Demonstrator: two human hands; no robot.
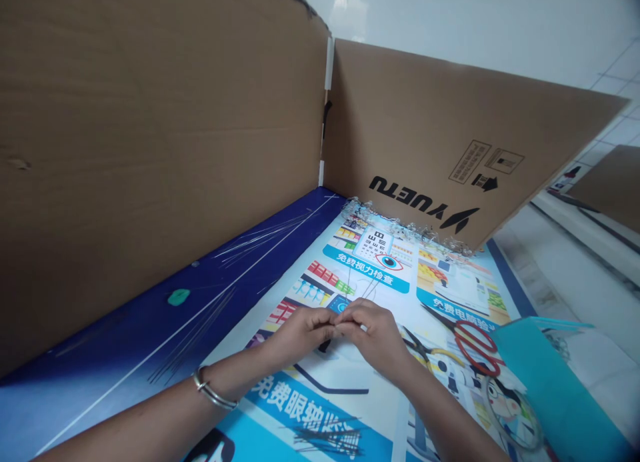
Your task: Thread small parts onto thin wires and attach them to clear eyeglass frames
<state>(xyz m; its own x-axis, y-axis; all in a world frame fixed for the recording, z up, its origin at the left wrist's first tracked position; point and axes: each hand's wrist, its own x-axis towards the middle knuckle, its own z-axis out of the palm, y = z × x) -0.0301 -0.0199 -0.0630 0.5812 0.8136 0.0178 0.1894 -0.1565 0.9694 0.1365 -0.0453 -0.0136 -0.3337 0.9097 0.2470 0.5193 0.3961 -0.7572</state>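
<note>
My left hand (306,330) and my right hand (373,332) meet above the printed sheet, fingertips pinched together. Thin wires (370,289) rise from between the fingers; their held ends are hidden. Nearer to me, a bundle of short dark wires (327,439) lies on the sheet. To the left, long thin wires (195,335) rest on the dark blue surface, with paler strands (265,237) farther back. Right of my right hand are a cutting tool with yellow handles (440,354) and scissors with red handles (481,347).
A tall cardboard panel (165,115) stands at left and another, lettered cardboard panel (425,129) at the back. Twisted wire pieces (400,227) line its foot. A teal lump (179,297) sits at left. At right are a teal folder-like item (560,389) and a ring-shaped coil (490,409).
</note>
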